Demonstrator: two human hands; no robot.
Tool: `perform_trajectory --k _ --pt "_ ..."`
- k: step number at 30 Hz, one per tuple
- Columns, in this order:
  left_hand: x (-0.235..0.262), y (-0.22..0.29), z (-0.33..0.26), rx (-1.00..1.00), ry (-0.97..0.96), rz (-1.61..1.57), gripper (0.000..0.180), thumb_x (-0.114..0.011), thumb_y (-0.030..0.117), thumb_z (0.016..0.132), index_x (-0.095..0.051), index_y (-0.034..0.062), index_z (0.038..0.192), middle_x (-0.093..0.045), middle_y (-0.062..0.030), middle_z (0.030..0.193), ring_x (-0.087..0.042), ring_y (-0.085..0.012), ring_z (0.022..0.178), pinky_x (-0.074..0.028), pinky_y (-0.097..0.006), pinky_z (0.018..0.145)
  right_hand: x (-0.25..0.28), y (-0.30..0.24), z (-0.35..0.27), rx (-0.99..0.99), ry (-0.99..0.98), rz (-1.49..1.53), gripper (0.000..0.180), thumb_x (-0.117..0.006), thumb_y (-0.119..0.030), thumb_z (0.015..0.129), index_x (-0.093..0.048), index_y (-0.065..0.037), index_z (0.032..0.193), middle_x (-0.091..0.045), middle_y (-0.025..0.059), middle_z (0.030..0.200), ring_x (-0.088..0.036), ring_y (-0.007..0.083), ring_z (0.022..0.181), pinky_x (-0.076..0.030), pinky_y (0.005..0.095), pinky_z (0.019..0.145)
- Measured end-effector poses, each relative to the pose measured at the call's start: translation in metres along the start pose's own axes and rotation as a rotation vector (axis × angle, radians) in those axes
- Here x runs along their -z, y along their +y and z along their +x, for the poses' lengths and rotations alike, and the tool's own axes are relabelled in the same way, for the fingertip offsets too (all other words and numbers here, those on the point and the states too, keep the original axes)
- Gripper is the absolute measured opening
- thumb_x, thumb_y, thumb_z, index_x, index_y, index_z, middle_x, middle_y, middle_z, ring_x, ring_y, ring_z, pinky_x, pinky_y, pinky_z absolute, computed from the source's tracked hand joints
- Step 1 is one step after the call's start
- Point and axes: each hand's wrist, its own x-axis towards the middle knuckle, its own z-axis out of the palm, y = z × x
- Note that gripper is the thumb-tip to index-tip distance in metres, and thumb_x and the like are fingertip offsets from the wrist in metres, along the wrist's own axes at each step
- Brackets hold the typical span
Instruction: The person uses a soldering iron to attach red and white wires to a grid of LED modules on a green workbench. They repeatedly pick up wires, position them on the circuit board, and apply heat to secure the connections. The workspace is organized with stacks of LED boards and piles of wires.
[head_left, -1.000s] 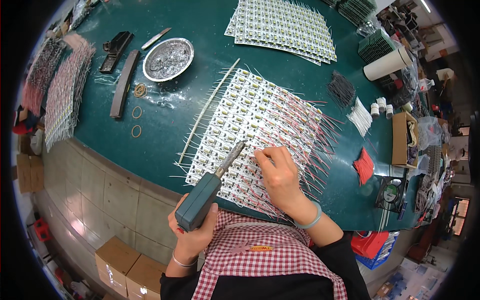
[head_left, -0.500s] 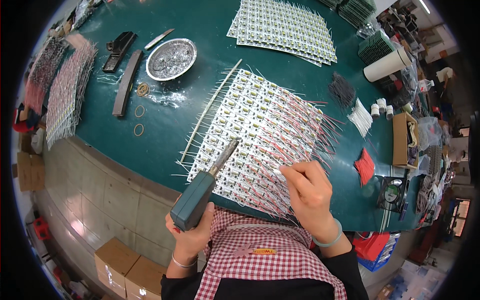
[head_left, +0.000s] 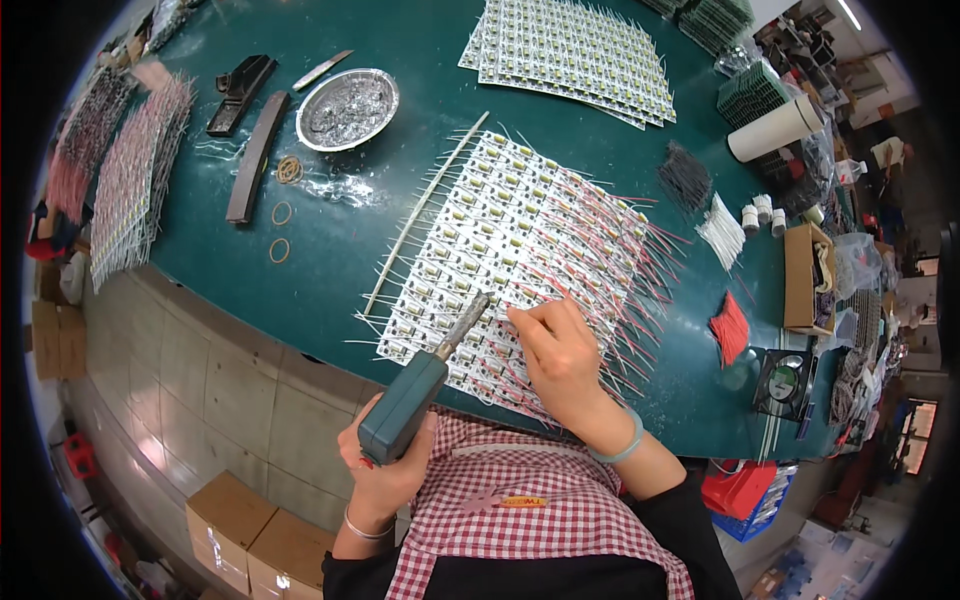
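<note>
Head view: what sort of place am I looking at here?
Probably an electronics assembly workshop: a soldering iron in the left hand, wired circuit board panels on a green workbench, and a solder dross dish.

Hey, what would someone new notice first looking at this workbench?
Probably the white circuit-board panel bristling with red and white wires, mid-table. The left hand holds a teal soldering iron over its near edge, beside the right hand. A shiny metal dish sits far left.

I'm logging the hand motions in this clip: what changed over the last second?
The right hand dropped toward the board's near edge, then returned up to the wires beside the iron's tip. The left hand kept its grip on the soldering iron. The board panel and metal dish stayed put.
</note>
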Motion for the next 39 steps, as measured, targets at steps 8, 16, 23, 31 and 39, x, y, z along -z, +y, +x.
perform_trajectory --k 8,16,23,31,39 --pt "-0.001 0.002 0.002 0.005 -0.057 0.064 0.017 -0.074 -0.006 0.076 -0.068 -0.005 0.092 -0.068 -0.0102 0.086 -0.065 -0.0153 0.07 -0.05 -0.027 0.062 -0.001 -0.003 -0.001 -0.013 -0.021 -0.03 0.026 -0.065 0.003 0.077 -0.067 0.001 0.103 -0.057 0.0084 0.086 -0.056 0.0257 0.079 -0.048 0.0351 0.062" --pt "-0.003 -0.001 0.002 0.012 -0.08 0.09 0.015 -0.074 -0.005 0.076 -0.067 -0.0039 0.09 -0.066 -0.0093 0.082 -0.063 -0.0152 0.066 -0.049 -0.027 0.06 -0.001 -0.003 0.0 0.005 -0.019 -0.058 0.025 -0.065 0.002 0.077 -0.067 0.002 0.102 -0.056 0.0083 0.087 -0.056 0.0252 0.08 -0.048 0.034 0.06" --pt "0.001 0.001 0.003 -0.081 -0.093 0.161 0.014 -0.074 -0.005 0.076 -0.067 -0.0051 0.089 -0.065 -0.0097 0.081 -0.06 -0.0147 0.063 -0.047 -0.027 0.057 -0.002 -0.005 0.0 0.0 -0.019 -0.093 0.025 -0.066 0.002 0.076 -0.067 0.001 0.101 -0.056 0.0076 0.086 -0.055 0.0243 0.08 -0.048 0.0331 0.058" --pt "0.004 0.001 -0.001 -0.116 -0.032 0.19 0.018 -0.074 -0.005 0.075 -0.068 -0.0071 0.092 -0.067 -0.012 0.084 -0.063 -0.0166 0.067 -0.049 -0.027 0.06 -0.002 -0.005 0.0 0.006 -0.005 -0.095 0.023 -0.066 0.001 0.076 -0.067 0.001 0.099 -0.055 0.0073 0.085 -0.055 0.0241 0.079 -0.047 0.0332 0.057" --pt "0.006 0.002 -0.003 -0.076 0.002 0.114 0.019 -0.074 -0.004 0.076 -0.067 -0.0074 0.093 -0.067 -0.0107 0.084 -0.063 -0.0144 0.068 -0.049 -0.026 0.06 0.026 -0.011 -0.008 -0.031 -0.018 -0.171 0.024 -0.068 0.003 0.073 -0.069 0.0 0.097 -0.052 0.0071 0.079 -0.054 0.0238 0.073 -0.044 0.0344 0.056"
